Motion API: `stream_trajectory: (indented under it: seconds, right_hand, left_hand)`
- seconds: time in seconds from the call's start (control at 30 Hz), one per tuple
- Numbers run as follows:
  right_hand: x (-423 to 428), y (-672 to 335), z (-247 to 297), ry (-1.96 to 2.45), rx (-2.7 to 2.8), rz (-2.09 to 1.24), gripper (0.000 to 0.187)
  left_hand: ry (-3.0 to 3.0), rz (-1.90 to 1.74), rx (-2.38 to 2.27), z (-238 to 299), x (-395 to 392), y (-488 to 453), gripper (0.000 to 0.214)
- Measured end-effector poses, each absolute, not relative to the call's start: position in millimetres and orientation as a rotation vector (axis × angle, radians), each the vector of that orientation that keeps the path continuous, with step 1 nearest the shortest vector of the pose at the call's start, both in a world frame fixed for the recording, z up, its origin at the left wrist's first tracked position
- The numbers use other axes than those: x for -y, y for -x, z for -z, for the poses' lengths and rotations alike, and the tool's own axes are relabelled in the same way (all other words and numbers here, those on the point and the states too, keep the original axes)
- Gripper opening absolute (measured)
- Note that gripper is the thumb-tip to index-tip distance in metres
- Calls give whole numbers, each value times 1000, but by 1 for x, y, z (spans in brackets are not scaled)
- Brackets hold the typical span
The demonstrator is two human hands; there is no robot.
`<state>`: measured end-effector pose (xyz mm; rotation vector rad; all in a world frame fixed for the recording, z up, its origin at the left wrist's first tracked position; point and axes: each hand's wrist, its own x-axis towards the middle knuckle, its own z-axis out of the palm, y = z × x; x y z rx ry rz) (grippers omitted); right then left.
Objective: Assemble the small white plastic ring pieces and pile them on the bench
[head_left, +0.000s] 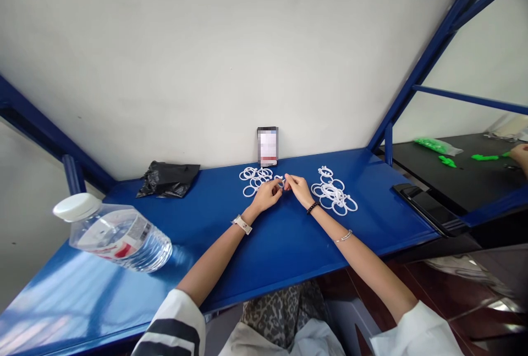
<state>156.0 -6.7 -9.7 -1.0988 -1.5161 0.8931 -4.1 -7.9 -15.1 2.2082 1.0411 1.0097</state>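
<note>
My left hand (pixel 266 196) is closed, its fingertips pinching a small white ring (pixel 279 179) above the blue table. Close beside it, my right hand (pixel 297 189) is also closed, thumb and finger pinched at the right side of that ring; the exact contact is too small to make out. Just behind my left hand lies a pile of white rings (pixel 249 191), partly covered by the hand. To the right of my right hand is a second, denser heap of white rings (pixel 333 193), several overlapping.
A phone (pixel 268 147) leans upright on the wall behind my hands. On the blue table (pixel 264 257) stand a large water bottle (pixel 119 237) at left and a crumpled black bag (pixel 168 179). A black table (pixel 437 180) at right holds green pieces (pixel 447 162); another person's hand (pixel 520 155) shows there.
</note>
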Motion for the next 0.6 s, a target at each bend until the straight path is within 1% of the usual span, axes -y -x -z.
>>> stream_trajectory:
  seconds: [0.1,0.2,0.5,0.6]
  right_hand:
    - [8,-155,9,1037,1562,-966,50]
    - [10,-154,6,1023,1562,-989,44]
    - [12,-153,2,1002,1551,-1019,27]
    - [11,-153,4,1005,1529,-1023,23]
  left_hand:
    - [-2202,-994,-1030,15,8,4,15]
    - [-2157,-1002,-1036,13,8,4,9]
    - [-2157,-973,-1104,15,8,3,7]
    - [-2197,-946,-1089,15,8,4,10]
